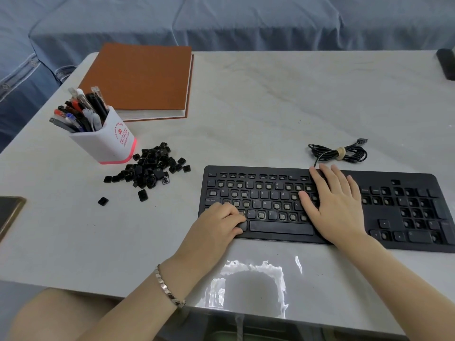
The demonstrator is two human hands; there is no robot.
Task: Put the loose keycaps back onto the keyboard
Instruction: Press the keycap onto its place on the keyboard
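One keyboard [406, 177] is lying under two hands, the right hand [336, 205] spreading flat, the left hand [216, 226] curling on its bottom-left keys (hold unclear), while the loose keycaps [150, 168] are sitting leftward: one heap, two strays.

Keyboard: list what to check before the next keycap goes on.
1. Steadiness: right hand lies flat on the keyboard. Ok.
2. Grip: left hand has its fingers curled at the bottom-left keys; whether it holds a cap, cannot tell.
3. Supply: loose keycaps lie piled left of the keyboard. Ok.
4. Targets: many open sockets show. Ok.
5. Clearance: cable lies bundled behind the keyboard, off the keys. Ok.
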